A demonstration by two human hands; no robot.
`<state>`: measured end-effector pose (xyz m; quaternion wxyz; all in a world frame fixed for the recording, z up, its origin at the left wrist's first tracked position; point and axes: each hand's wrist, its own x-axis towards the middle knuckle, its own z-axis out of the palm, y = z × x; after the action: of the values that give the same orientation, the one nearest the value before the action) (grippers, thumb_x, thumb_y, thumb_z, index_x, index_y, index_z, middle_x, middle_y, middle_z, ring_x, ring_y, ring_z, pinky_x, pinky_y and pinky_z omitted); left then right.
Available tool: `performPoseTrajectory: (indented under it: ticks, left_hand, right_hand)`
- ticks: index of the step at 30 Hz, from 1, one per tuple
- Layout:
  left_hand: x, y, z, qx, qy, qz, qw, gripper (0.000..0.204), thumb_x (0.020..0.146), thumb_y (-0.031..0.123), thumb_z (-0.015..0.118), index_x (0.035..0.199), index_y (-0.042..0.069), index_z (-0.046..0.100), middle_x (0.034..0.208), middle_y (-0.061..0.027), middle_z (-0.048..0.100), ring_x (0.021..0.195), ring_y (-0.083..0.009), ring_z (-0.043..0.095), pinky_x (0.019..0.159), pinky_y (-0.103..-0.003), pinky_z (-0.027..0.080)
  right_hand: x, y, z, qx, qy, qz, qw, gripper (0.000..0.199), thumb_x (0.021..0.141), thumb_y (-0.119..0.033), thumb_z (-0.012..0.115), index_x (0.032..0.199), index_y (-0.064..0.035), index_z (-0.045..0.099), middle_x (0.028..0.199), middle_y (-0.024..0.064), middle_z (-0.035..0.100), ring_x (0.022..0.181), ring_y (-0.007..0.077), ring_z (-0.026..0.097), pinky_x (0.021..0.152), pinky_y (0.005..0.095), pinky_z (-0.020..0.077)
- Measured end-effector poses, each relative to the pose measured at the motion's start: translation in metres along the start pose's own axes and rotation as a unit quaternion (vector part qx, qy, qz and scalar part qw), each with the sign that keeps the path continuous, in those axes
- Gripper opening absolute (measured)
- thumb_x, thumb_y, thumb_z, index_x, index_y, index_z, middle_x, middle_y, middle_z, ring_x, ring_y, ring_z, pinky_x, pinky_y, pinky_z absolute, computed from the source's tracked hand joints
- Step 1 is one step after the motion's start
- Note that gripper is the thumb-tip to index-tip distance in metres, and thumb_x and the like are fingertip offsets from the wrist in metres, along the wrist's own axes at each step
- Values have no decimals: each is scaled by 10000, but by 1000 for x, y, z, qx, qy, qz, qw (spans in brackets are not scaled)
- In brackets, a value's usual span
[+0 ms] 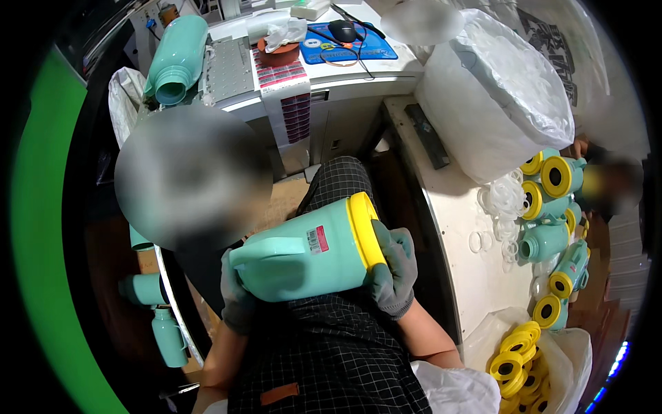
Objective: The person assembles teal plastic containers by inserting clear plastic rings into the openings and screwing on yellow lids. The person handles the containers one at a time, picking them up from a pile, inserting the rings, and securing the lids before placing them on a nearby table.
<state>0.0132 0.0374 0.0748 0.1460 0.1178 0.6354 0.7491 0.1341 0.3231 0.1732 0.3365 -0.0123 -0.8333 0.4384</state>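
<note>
A mint-green thermos jug (314,269) lies on its side across my lap, its handle (272,250) on the upper left and a small red and white label on its wall. My left hand (238,297), in a grey glove, grips the jug's left end, its fingers partly hidden. At the other end, a yellow ring (364,231) is fitted around the jug's base. My right hand (395,269), gloved too, is closed against that ring, the fingers curled over its rim.
On the right-hand table stand several green jugs (545,241) with yellow rings, clear rings (507,200) and a white sack (476,110). Loose yellow rings (510,366) fill a bag below. Another jug (181,52) lies by a label strip (295,117) ahead. Blurred patches hide some areas.
</note>
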Motion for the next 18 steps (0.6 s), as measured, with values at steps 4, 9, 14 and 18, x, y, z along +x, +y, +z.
performPoseTrajectory:
  ticks: [4,9,14,18]
  left_hand:
    - [6,41,20,150,44,95,983,495,1067,334,528,1402,-30,509,1229,-145,632,1164,-260,600,1024,-382,481]
    - [9,105,61,315,51,204,926,383,963,141,526,1277,-69,590,1295,-193,578,1170,-301,565,1035,-395,447]
    - [18,107,48,323,-176,490,790,472,924,430,588,1182,50,693,1037,-244,650,850,-356,693,731,-458,574]
    - [26,175,129,352,-425,577,602,586,913,579,616,1191,72,708,1015,-279,658,764,-369,718,636,-469,598]
  right_hand:
    - [-4,3,1,39,47,118,991,500,1060,-318,523,1383,54,608,1061,119,593,931,188,565,830,324,479]
    - [-29,33,-6,187,152,350,905,470,1117,-404,482,1118,14,696,917,43,697,828,104,627,758,286,544]
    - [-17,28,-35,371,43,536,757,475,1088,-446,530,1146,-11,712,1009,84,739,870,142,706,799,295,584]
    - [-63,50,-75,462,170,542,681,489,1094,-439,520,1205,5,691,1079,96,738,939,160,708,896,312,585]
